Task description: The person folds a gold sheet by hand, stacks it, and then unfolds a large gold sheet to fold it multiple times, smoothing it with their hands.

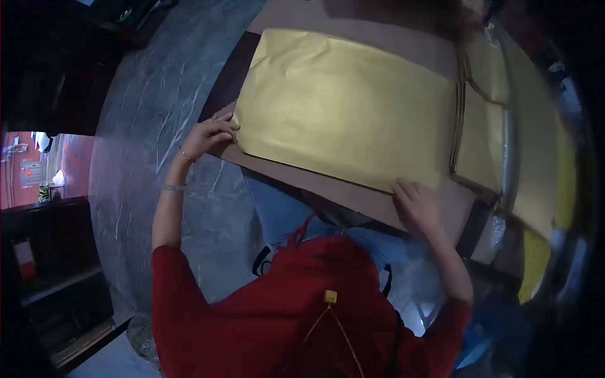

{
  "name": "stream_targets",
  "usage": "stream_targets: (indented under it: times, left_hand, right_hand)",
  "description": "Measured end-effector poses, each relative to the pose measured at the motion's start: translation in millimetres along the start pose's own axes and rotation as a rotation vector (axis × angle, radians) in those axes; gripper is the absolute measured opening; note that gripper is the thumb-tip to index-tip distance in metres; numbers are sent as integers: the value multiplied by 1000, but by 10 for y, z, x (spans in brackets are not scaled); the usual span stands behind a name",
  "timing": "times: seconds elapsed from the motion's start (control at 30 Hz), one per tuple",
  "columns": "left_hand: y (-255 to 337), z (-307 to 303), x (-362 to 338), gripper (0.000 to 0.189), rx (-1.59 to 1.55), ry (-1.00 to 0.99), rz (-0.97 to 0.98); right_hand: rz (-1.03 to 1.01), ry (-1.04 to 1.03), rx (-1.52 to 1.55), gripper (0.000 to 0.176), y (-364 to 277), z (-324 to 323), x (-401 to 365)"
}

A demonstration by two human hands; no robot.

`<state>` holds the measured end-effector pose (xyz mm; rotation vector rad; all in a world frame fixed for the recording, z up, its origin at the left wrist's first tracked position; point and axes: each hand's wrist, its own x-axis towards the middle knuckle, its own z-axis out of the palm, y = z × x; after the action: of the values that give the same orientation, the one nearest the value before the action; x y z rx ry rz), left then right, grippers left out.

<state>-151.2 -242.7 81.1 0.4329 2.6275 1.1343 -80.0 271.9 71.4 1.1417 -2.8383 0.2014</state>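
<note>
A large gold paper sheet (340, 107) lies spread over brown cardboard (328, 192), with creases near its far left corner. At the sheet's near left corner, my left hand (211, 134) has its fingers closed on the edge. My right hand (416, 203) rests on the near edge toward the right, fingers stretched out over the paper. The thumb of that hand is mostly hidden.
Folded gold pieces (482, 135) are stacked at the right of the cardboard, beside clear plastic wrapping (498, 230). A dark wooden cabinet (57, 258) stands on the left. The grey marbled floor (157, 113) shows beside the work surface.
</note>
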Motion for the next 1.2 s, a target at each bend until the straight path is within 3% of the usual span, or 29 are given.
stream_targets:
  times: [0.1,1.2]
  left_hand:
    - [69,-1,19,11,-23,43,-59]
    - [-77,-27,2,16,95,19,-40]
  right_hand:
    - [7,86,15,40,2,52,-29]
    - [42,141,41,36,18,141,-148]
